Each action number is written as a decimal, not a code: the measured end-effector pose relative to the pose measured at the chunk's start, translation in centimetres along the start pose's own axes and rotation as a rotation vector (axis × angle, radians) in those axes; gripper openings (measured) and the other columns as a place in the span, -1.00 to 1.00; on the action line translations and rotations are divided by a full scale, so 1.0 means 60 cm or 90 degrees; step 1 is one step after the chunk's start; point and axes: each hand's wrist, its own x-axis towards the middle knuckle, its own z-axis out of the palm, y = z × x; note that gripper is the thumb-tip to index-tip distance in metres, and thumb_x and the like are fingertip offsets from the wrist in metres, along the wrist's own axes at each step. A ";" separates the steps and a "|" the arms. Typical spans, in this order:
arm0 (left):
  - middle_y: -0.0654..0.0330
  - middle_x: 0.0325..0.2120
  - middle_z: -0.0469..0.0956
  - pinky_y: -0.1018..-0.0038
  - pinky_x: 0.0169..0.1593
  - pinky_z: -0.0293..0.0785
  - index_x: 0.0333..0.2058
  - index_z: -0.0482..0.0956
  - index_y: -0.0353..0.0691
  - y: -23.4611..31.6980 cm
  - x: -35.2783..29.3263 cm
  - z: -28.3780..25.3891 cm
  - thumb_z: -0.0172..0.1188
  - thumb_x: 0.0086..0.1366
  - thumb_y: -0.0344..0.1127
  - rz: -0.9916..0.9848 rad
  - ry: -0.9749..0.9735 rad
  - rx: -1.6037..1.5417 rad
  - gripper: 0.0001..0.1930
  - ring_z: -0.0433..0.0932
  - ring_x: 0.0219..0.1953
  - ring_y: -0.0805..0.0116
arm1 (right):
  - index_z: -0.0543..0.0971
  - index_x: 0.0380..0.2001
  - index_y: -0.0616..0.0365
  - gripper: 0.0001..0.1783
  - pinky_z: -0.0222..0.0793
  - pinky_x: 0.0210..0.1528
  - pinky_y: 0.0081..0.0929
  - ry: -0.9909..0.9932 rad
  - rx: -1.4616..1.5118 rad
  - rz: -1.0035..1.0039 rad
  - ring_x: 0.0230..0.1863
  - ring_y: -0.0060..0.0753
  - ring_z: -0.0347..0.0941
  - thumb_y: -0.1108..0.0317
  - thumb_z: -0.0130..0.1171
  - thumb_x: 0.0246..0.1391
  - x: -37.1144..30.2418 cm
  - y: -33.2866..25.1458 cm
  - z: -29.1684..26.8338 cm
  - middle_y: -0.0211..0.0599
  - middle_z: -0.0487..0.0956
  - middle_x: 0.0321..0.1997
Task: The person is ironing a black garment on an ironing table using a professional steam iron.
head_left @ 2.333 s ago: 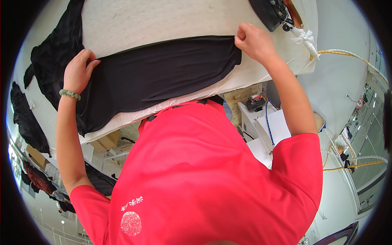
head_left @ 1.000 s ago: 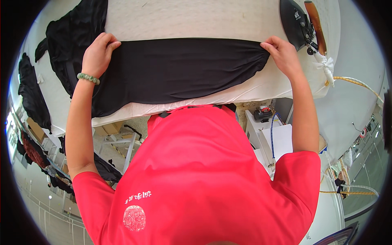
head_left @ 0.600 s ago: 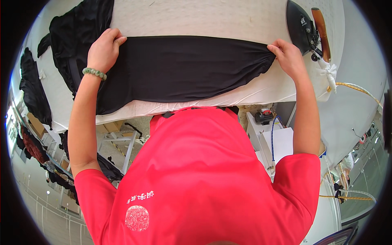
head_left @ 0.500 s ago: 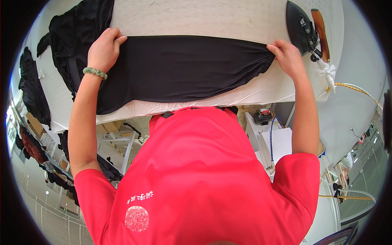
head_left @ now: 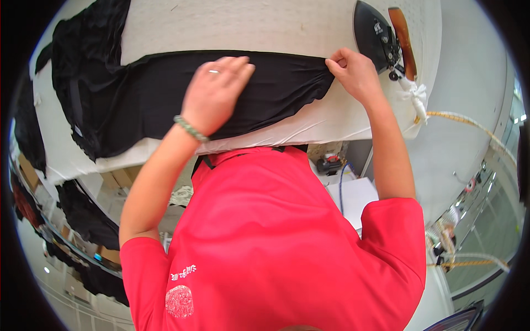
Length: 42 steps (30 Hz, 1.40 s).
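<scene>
A black garment (head_left: 88, 60) lies on the white padded table (head_left: 221, 25), its long sleeve (head_left: 154, 94) stretched out to the right in front of me. My left hand (head_left: 214, 91), with a ring and a bead bracelet, is over the middle of the sleeve; its fingers are extended and hold nothing. Whether the palm presses on the cloth cannot be seen. With thumb and fingers closed, my right hand (head_left: 353, 71) pinches the far corner of the gathered cuff at the sleeve's right end.
Just beyond my right hand, a black iron (head_left: 372, 38) with a wooden handle (head_left: 402, 41) rests on the table. Its yellow-and-white hose (head_left: 458, 117) runs off the right edge. More black cloth (head_left: 27, 127) hangs over the left end, and a white shelf stands under the table.
My left hand has let go of the sleeve's far edge and moved right and nearer over its middle. The right hand keeps its pinch. The whole view has shifted slightly.
</scene>
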 end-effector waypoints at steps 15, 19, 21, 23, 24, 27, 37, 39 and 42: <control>0.06 0.30 0.47 0.02 0.44 0.23 0.25 0.50 -0.21 0.236 0.118 0.135 0.10 0.38 -0.26 -0.136 0.006 0.096 -0.52 0.40 0.37 0.08 | 0.74 -0.27 0.22 -0.63 0.58 -0.13 -0.20 -0.127 -0.053 -0.133 -0.25 -0.02 0.70 0.10 0.21 0.18 0.051 0.029 -0.030 0.00 0.72 -0.34; 0.05 0.31 0.46 -0.02 0.44 0.23 0.30 0.43 -0.19 0.253 0.131 0.147 0.09 0.41 -0.26 -0.153 -0.003 0.096 -0.49 0.40 0.37 0.07 | 0.74 -0.27 0.20 -0.64 0.58 -0.12 -0.19 -0.143 -0.114 -0.123 -0.24 -0.02 0.70 0.10 0.24 0.18 0.049 0.023 -0.029 -0.02 0.72 -0.34; 0.03 0.32 0.45 -0.03 0.44 0.23 0.32 0.41 -0.19 0.259 0.137 0.152 0.08 0.41 -0.27 -0.163 -0.005 0.098 -0.49 0.40 0.37 0.06 | 0.73 -0.22 0.17 -0.67 0.57 -0.11 -0.21 -0.143 -0.137 -0.107 -0.23 -0.06 0.69 0.11 0.28 0.18 0.043 0.020 -0.035 -0.07 0.72 -0.31; 0.00 0.33 0.43 -0.05 0.43 0.24 0.34 0.37 -0.19 0.266 0.141 0.156 0.07 0.42 -0.28 -0.171 -0.031 0.099 -0.47 0.41 0.37 0.05 | 0.72 -0.17 0.15 -0.68 0.56 -0.11 -0.23 -0.008 -0.105 -0.216 -0.22 -0.08 0.68 0.13 0.33 0.18 0.022 0.026 -0.051 -0.12 0.71 -0.29; 0.00 0.33 0.43 -0.05 0.43 0.24 0.34 0.37 -0.19 0.270 0.142 0.158 0.07 0.42 -0.28 -0.180 -0.016 0.096 -0.47 0.41 0.37 0.05 | 0.71 -0.12 0.13 -0.68 0.56 -0.10 -0.24 0.102 -0.057 -0.294 -0.22 -0.11 0.66 0.15 0.37 0.17 0.014 0.031 -0.063 -0.17 0.70 -0.27; -0.06 0.36 0.39 -0.07 0.41 0.26 0.38 0.33 -0.21 0.282 0.144 0.161 0.06 0.43 -0.30 -0.193 -0.042 0.118 -0.45 0.39 0.39 0.05 | 0.68 -0.05 0.09 -0.66 0.54 -0.11 -0.26 0.424 -0.102 -0.526 -0.22 -0.14 0.64 0.19 0.41 0.16 0.015 0.058 -0.131 -0.22 0.66 -0.24; -0.03 0.39 0.35 -0.01 0.39 0.28 0.40 0.30 -0.19 0.296 0.149 0.156 0.05 0.43 -0.27 -0.195 -0.072 0.150 -0.42 0.36 0.39 0.07 | 0.64 0.08 0.11 -0.50 0.53 -0.10 -0.13 0.160 -0.158 0.020 -0.25 0.06 0.66 0.08 0.40 0.15 0.090 0.048 -0.155 -0.06 0.71 -0.35; -0.08 0.37 0.37 -0.03 0.38 0.30 0.40 0.31 -0.22 0.298 0.147 0.157 0.03 0.45 -0.23 -0.179 -0.083 0.176 -0.42 0.36 0.38 0.05 | 0.64 0.11 0.03 -0.50 0.54 -0.12 -0.13 0.146 -0.179 -0.106 -0.24 0.08 0.66 0.09 0.39 0.15 0.106 0.023 -0.146 -0.03 0.71 -0.34; -0.07 0.35 0.40 -0.02 0.37 0.31 0.38 0.34 -0.22 0.299 0.146 0.156 0.03 0.44 -0.22 -0.173 -0.083 0.185 -0.43 0.36 0.38 0.06 | 0.62 0.17 -0.09 -0.48 0.55 -0.16 -0.12 0.099 -0.200 -0.319 -0.25 0.11 0.66 0.13 0.38 0.14 0.132 -0.022 -0.138 -0.02 0.72 -0.34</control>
